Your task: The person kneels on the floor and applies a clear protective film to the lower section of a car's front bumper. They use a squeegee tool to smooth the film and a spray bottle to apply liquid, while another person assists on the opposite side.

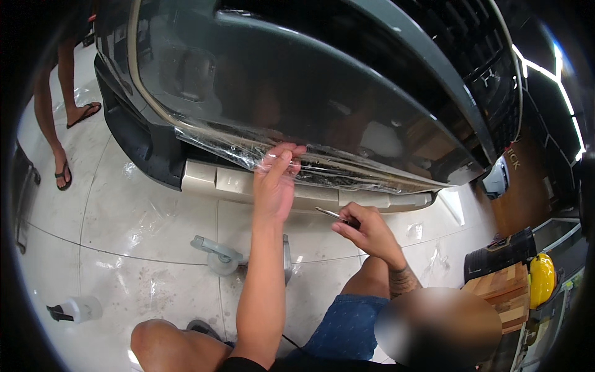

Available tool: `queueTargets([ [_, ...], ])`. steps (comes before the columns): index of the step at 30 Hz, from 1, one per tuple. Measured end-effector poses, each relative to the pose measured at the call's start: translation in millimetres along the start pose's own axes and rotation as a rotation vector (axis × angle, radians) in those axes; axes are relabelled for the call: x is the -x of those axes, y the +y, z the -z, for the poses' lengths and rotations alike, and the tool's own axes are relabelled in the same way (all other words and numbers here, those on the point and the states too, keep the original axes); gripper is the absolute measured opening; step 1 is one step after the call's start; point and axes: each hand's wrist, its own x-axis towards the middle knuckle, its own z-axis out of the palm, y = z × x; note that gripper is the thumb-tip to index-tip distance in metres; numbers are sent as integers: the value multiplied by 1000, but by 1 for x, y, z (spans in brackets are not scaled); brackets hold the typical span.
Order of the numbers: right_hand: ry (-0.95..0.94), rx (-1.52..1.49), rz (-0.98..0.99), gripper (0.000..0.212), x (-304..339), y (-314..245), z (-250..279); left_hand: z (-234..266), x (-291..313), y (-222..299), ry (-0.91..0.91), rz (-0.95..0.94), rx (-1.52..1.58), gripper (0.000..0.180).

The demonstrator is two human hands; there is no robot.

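Observation:
A clear plastic film (pixel 238 154) hangs wrinkled along the lower edge of a dark glossy car bumper (pixel 266 87). My left hand (pixel 277 180) is raised to this edge, its thumb and fingers pinching the film. Below and to the right, apart from the bumper, my right hand (pixel 369 230) is closed round a slim knife-like tool (pixel 328 214). The tool's silver tip points up and left, toward the bumper's beige lower trim (pixel 238 181); its handle is mostly hidden in my fingers.
A grey caster wheel (pixel 220 254) stands on the tiled floor under my left forearm. A bottle with a black top (pixel 74 309) is at lower left. Another person's legs (pixel 46 111) show at far left. Rightward are a wooden board (pixel 499 294) and a yellow object (pixel 542 280).

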Motion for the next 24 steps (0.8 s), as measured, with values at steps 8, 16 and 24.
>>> queueTargets([
  [8,116,-192,-251,20,83,38,47,3,5,10,72,38,-25,14],
  [16,-153,-1013,-770,18,160,-92,-2,9,6,10,54,122,174,21],
  [24,-507,-1555,-600,48,202,-165,-41,9,-8,11,77,283,177,22],
])
